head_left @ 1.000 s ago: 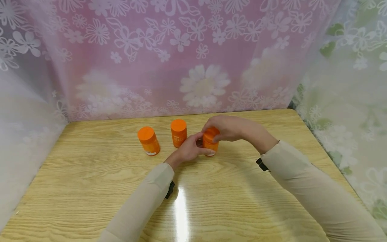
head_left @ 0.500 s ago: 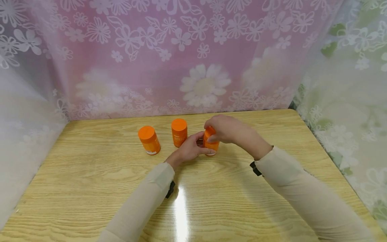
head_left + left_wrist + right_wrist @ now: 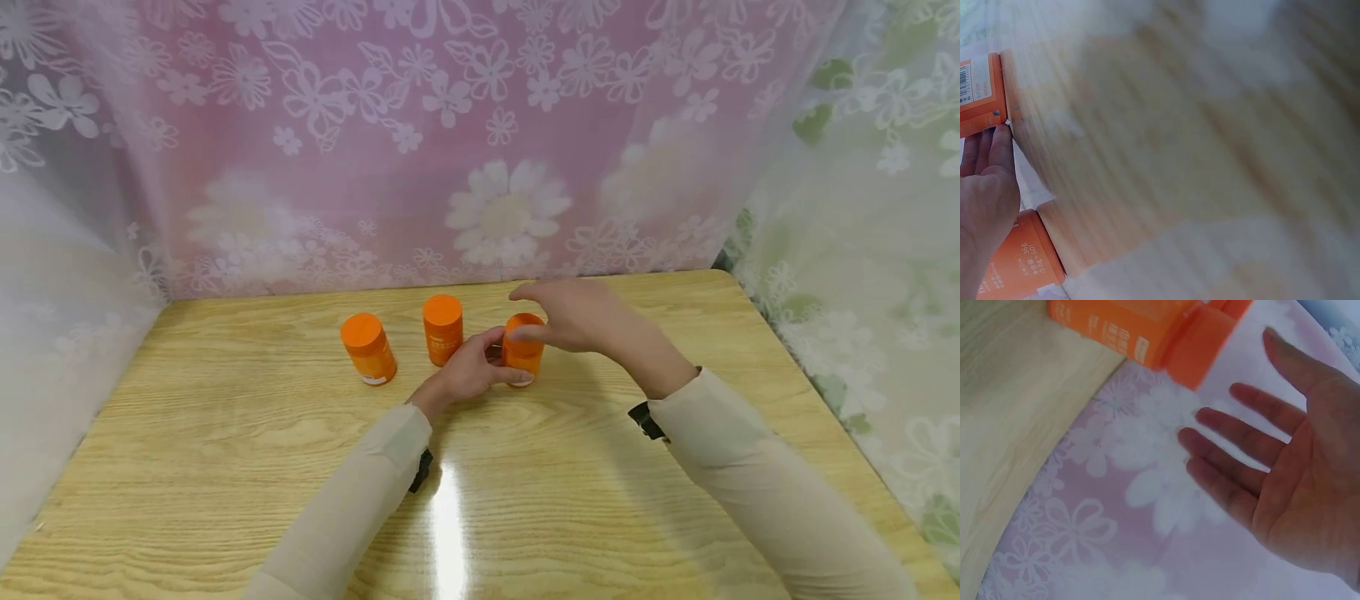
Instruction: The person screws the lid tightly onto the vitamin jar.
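Note:
Three orange jars with orange screw lids stand upright on the table. My left hand (image 3: 467,371) holds the rightmost jar (image 3: 522,358) low on its body, thumb in front and fingers behind. In the left wrist view, fingers lie against that jar's side (image 3: 979,94), which shows a barcode label. Over its lid (image 3: 523,320), my right hand (image 3: 579,315) has its fingers spread, the thumb overlapping the lid in the head view. The right wrist view shows the right hand's palm (image 3: 1310,469) and loosely straight fingers, holding nothing.
A middle jar (image 3: 443,329) stands just behind my left wrist, and another jar (image 3: 369,350) stands further left. The wood-grain table (image 3: 247,467) has a bright reflection near its front. A pink floral curtain (image 3: 360,167) hangs behind its back edge.
The right hand has loosened from the lid: its fingers, curled round the lid before, are now spread and lifted off. The left hand keeps its hold, and the jars stay in place.

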Available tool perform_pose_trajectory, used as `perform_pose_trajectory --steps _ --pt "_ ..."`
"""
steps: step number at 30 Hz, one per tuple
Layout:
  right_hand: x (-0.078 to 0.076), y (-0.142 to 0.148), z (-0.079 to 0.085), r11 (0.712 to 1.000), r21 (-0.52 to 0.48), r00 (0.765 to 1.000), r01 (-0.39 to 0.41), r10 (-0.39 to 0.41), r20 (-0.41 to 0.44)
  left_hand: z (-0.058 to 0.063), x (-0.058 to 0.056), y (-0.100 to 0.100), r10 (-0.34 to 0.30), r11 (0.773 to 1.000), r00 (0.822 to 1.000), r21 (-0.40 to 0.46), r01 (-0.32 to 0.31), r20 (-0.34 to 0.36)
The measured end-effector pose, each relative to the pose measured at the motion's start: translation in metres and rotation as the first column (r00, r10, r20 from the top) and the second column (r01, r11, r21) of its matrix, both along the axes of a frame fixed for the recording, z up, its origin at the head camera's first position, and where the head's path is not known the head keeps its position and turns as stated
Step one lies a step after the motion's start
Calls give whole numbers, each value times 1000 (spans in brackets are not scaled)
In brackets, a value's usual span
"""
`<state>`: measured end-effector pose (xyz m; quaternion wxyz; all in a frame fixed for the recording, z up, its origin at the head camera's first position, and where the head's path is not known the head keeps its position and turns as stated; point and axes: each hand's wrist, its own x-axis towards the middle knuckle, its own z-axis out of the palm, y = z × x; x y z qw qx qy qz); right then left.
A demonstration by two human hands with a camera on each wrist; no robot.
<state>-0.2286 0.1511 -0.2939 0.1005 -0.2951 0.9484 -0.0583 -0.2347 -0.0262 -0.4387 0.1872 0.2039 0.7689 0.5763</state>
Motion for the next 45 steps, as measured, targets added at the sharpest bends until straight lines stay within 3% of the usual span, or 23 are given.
perform_pose_trajectory --steps 3,7,10,16,23,32,39,45 --pt "-1 5 5 993 -56 995 -101 102 15 0 0 -1 8 1000 1000 -10 -8 -5" --pt "-4 8 5 964 -121 962 -238 251 109 0 0 0 0 1000 1000 -4 0 -11" --pt "-6 9 1 952 -158 945 -263 287 157 0 0 1 -8 1000 1000 3 8 -5" --pt "-5 5 -3 966 -135 962 -220 238 132 1 2 2 -3 1000 1000 6 3 11" --pt "3 -5 -2 993 -61 991 -98 103 86 0 1 4 -6 1000 1000 4 6 -6" --pt "6 -15 -3 1000 1 999 -10 10 37 6 4 3 -1 1000 1000 -4 0 -22" --pt "0 -8 -5 999 2 996 -35 35 82 1 -1 2 -12 1000 1000 -7 12 -8" --pt "-5 -1 -2 980 -58 977 -188 193 95 -1 -1 2 -1 1000 1000 -13 1 -23"
